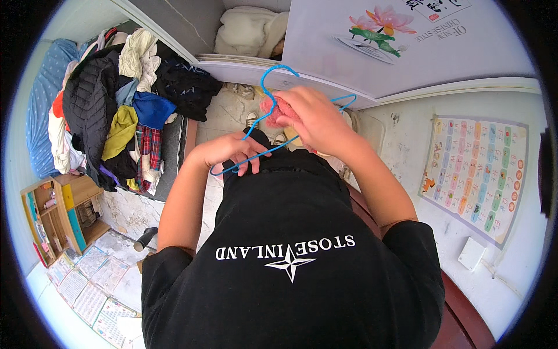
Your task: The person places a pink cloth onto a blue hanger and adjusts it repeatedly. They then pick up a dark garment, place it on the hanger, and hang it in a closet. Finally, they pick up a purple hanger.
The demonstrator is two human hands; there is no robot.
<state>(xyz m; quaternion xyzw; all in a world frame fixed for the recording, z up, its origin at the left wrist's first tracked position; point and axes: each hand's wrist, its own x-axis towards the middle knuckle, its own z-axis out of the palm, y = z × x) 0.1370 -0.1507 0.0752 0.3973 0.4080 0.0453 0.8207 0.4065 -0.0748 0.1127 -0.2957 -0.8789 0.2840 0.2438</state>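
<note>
One blue hanger and one pink cloth are under inspection, both in front of the wearer's waist, beneath the cabinet's lower edge. We find the left hand with its fingers curled about the hanger's lower bar, close to its left end. We note the right hand gripping the bunched cloth between thumb and fingers beside the hanger's neck; whether it also bears on the bar behind it, we cannot tell. The hanger lies tilted, its hook upward and its right end projecting beyond the right hand.

We judge the hanger light and fairly stiff, likely smooth enough to turn in loose fingers; the neck or the middle of the bar appears the soundest hold. We judge the cloth soft, light and not fragile, with a fuzzy surface that should resist slipping; we recommend a full-handed pinch on its gathered folds.
</note>
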